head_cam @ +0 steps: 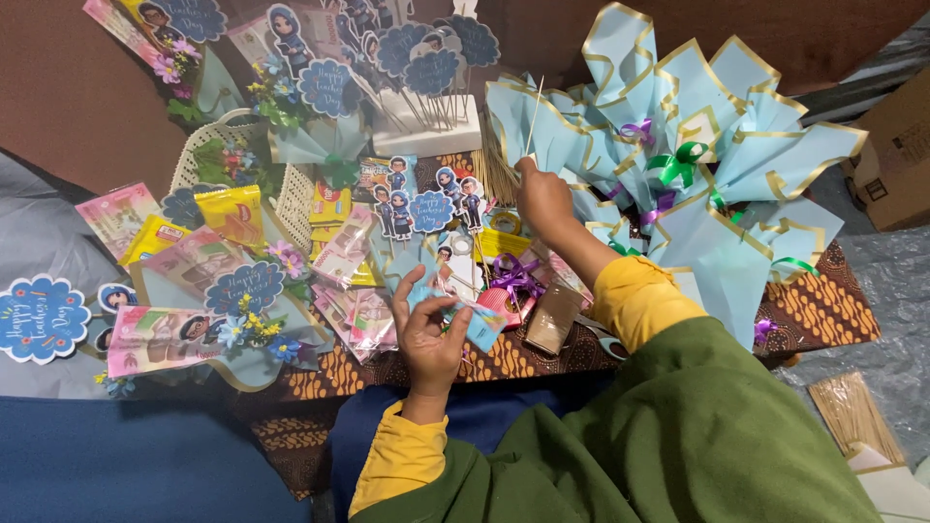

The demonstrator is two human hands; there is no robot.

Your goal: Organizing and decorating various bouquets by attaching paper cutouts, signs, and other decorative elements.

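The left hand (429, 334) pinches a small blue card (481, 324) low over the desk (823, 310). The right hand (542, 199), reaching farther out, pinches a thin stick (536, 111) upright, with blue paper cones (697, 165) just right of its grip.

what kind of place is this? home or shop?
Likely a home craft setup for making gift bouquets, worked low on a patterned cloth. Cues: a cluster of pale blue paper wraps, cartoon toppers on sticks, snack packets. The right hand holds a thin stick.
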